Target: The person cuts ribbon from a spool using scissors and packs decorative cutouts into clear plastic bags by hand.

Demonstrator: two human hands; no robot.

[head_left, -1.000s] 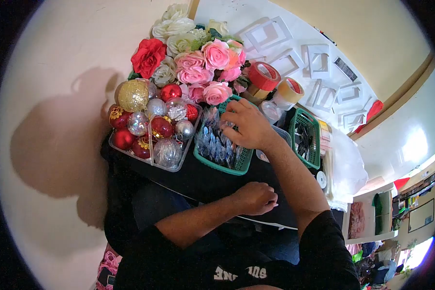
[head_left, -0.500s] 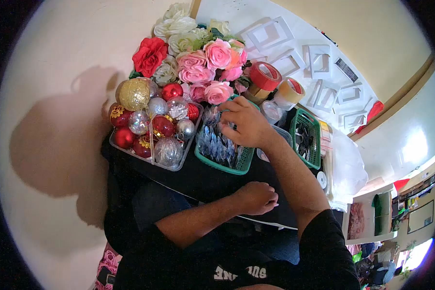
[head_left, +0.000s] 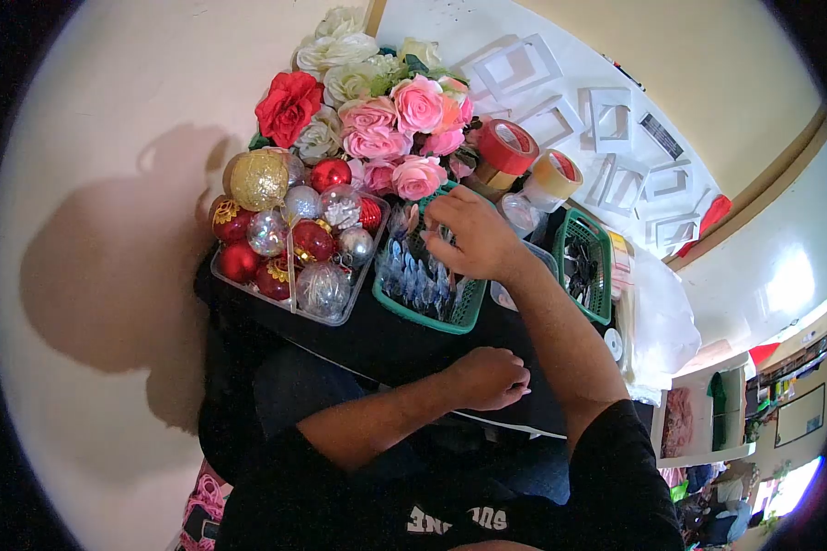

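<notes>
Half-curled right hand (head_left: 470, 236) is over a green basket (head_left: 458, 323) at eleven o'clock from the loosely fisted left hand (head_left: 489, 378); cannot tell if either holds anything.

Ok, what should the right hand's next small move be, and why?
Perhaps pinch one of the plastic packets and lift it: the right hand is bent over the green basket that holds them, beside the Christmas baubles. Whether it already grips one is hard to tell. The left hand is loosely curled, apart from the basket.
</notes>
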